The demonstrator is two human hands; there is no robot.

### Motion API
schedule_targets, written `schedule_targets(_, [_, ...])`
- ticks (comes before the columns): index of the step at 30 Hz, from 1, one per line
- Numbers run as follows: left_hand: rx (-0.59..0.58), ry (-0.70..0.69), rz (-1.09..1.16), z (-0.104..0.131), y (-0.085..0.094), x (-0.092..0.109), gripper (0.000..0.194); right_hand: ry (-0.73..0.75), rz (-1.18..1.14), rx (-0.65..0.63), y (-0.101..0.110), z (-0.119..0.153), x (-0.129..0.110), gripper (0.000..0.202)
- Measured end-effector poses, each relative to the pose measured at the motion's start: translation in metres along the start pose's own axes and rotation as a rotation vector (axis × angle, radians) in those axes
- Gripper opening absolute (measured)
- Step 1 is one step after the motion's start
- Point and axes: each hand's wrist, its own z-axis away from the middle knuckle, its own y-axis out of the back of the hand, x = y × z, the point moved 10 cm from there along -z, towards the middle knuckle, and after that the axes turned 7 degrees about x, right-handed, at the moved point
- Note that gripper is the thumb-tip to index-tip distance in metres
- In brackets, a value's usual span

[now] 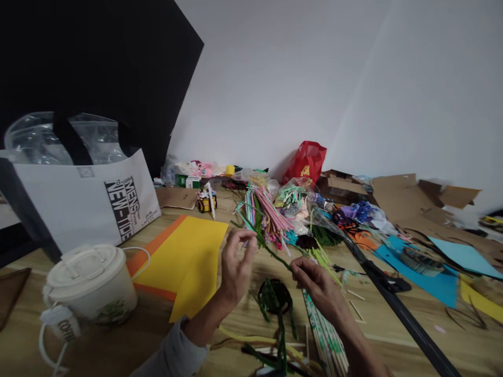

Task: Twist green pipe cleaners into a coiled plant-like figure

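A thin dark green fuzzy stem (pixel 274 255) runs slantwise between my two hands. My right hand (pixel 318 285) pinches its lower right end between thumb and fingers. Near the upper left part of the stem is my left hand (pixel 238 262), its thumb and fingers curled towards each other with a gap showing between them. Below and between the hands lies a dark round flower-like piece (pixel 276 296) with green drooping strips and a green stem. A bundle of pink, white and green fuzzy stems (pixel 265 209) rests beyond my hands.
On the left are a white lidded cup (pixel 92 283), a white printed bag (pixel 86 204) and yellow sheets (pixel 192 251). A long black bar (pixel 396 303) slants across the right side. Cardboard boxes (pixel 416 201), blue sheets (pixel 428 272) and a red bag (pixel 305 162) are farther off.
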Motion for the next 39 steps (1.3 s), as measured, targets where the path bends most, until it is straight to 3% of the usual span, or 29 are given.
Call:
schedule_targets(2, [-0.240,-0.271,-0.140,0.013,-0.025,0.030,0.007,0.052,0.075,-0.029,-0.003,0.002,-0.008,0.031])
schedule_targets(4, [-0.453,-0.441,-0.296,0.033,-0.049,0.040,0.009,0.112,0.143,-0.051,-0.006,0.006,-0.017,0.030])
schedule_targets(7, [-0.672,-0.446,-0.509,0.054,-0.069,0.021,0.010,0.184,0.247,-0.043,-0.008,0.009,-0.028,0.027])
schedule_targets(10, [-0.781,-0.333,-0.579,0.062,-0.074,-0.001,0.011,0.248,0.345,0.002,-0.006,0.009,-0.031,0.022])
schedule_targets(13, [-0.790,-0.265,-0.574,0.061,-0.072,-0.010,0.010,0.343,0.360,0.111,0.001,0.009,-0.037,0.014])
schedule_targets(16, [-0.717,-0.267,-0.600,0.054,-0.067,-0.012,0.010,0.448,0.333,0.386,0.025,0.016,-0.049,0.018])
schedule_targets(19, [-0.633,-0.320,-0.668,0.050,-0.063,-0.010,0.012,0.422,0.285,0.583,0.043,0.024,-0.053,0.014])
schedule_targets(21, [-0.611,-0.383,-0.711,0.051,-0.063,-0.005,0.015,0.304,0.195,0.527,0.039,0.019,-0.045,0.016])
schedule_targets(26, [-0.629,-0.492,-0.774,0.058,-0.064,0.004,0.014,-0.028,-0.180,0.213,0.000,0.006,-0.013,0.031])
schedule_targets(32, [-0.650,-0.552,-0.716,0.065,-0.068,0.012,0.013,-0.264,-0.514,0.216,-0.015,0.007,0.020,0.031])
schedule_targets(39, [-0.623,-0.484,-0.660,0.064,-0.069,0.005,0.015,-0.313,-0.644,0.189,-0.021,0.006,0.029,0.026])
